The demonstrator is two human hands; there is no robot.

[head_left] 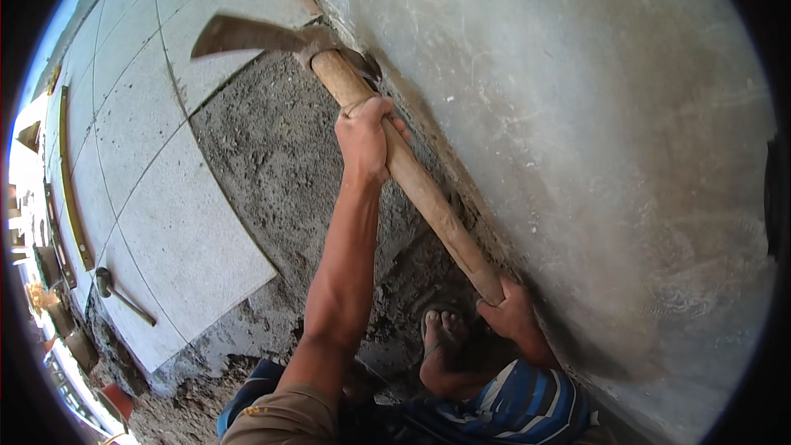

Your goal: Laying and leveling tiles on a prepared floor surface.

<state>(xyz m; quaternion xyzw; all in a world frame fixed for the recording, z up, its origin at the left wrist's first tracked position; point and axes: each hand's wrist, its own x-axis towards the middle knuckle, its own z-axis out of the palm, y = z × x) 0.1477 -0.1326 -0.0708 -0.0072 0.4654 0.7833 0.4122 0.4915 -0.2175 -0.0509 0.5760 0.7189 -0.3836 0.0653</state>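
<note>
A mattock (437, 210) with a pale wooden handle slants across the view, its head at the far end. One long, flat metal blade (247, 36) points left over the tiles, slightly blurred. The shorter end of the head is close to the wall. My left hand (365, 138) is wrapped round the handle just below the head. Near the handle's butt end, my right hand (512, 313) grips it low beside the wall. Under the mattock lies a strip of rough grey mortar (272, 140), between the tiles and the wall.
Light square floor tiles (181, 239) cover the left side. On them lie a mallet (124, 297) and a long yellowish level or straightedge (72, 189). A grey plastered wall (610, 156) rises along the right. My bare foot (441, 346) stands on dark, wet-looking ground.
</note>
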